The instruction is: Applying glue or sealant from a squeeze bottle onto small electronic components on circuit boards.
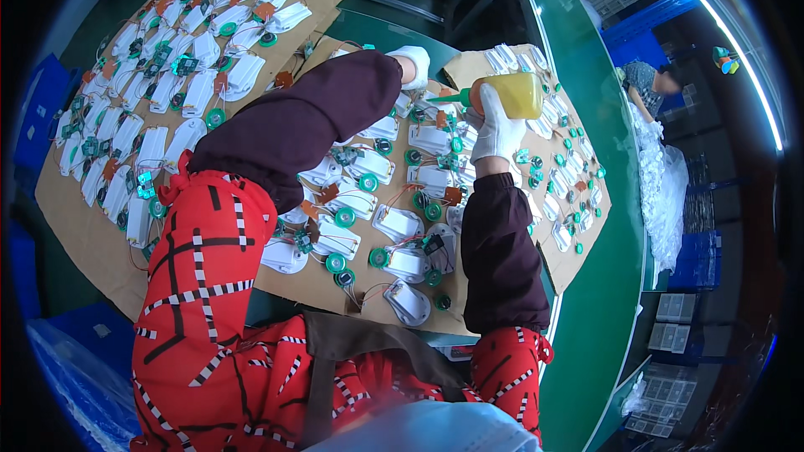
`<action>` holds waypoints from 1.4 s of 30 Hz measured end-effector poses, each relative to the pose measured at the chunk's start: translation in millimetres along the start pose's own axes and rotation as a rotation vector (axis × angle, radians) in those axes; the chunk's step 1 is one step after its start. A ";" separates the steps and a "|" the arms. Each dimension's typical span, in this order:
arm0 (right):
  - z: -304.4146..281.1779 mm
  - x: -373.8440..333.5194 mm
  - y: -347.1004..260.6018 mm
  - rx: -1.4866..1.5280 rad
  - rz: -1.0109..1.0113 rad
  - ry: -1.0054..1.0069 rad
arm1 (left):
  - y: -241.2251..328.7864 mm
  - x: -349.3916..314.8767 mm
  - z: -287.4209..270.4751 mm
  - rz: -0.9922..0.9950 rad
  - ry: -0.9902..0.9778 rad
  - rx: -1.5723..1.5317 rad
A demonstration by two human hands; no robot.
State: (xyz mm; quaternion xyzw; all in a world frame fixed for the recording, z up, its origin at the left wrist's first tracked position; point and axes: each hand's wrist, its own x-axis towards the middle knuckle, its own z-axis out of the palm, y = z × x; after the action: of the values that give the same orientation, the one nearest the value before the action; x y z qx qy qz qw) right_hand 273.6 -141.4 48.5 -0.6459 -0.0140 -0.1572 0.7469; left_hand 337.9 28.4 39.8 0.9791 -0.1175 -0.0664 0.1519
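My right hand (496, 127) grips the yellow squeeze bottle (512, 94), fingers wrapped shut, green nozzle tipped over the white housings (431, 141); I'd squeeze gently. My left hand (414, 63) steadies one, grip hidden.

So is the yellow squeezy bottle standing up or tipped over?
Tipped over. The yellow bottle lies sideways in the gloved right hand, its green nozzle pointing left toward the gloved left hand over the white parts.

Green workbench (603, 201), blue crates (38, 109) at left, ceiling light strip (737, 59)
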 end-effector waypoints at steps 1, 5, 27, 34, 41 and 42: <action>-1.2 2.6 2.9 -0.003 -0.021 0.005 | 0.7 0.6 0.2 0.002 0.000 0.000; 6.5 -1.3 1.9 -0.040 -0.030 -0.003 | -1.5 -1.1 -2.1 0.023 -0.025 0.043; 21.8 -7.5 -3.1 -0.178 -0.211 -0.137 | 1.4 1.7 -5.0 -0.016 -0.099 0.089; 10.6 5.0 -35.4 -0.175 -0.231 -0.245 | -3.6 2.7 -0.6 -0.008 -0.063 0.109; -62.1 23.3 -112.3 -0.273 -0.542 -0.101 | -3.2 10.0 2.9 0.031 -0.061 -0.005; -68.5 17.2 -129.1 0.048 -0.444 -0.116 | -6.2 9.4 3.7 0.024 -0.049 -0.057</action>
State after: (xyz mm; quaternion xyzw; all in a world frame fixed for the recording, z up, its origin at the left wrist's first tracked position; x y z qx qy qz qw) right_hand 244.9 -226.5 165.1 -0.6170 -0.2027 -0.2798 0.7071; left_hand 347.6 30.7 33.5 0.9711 -0.1308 -0.0918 0.1775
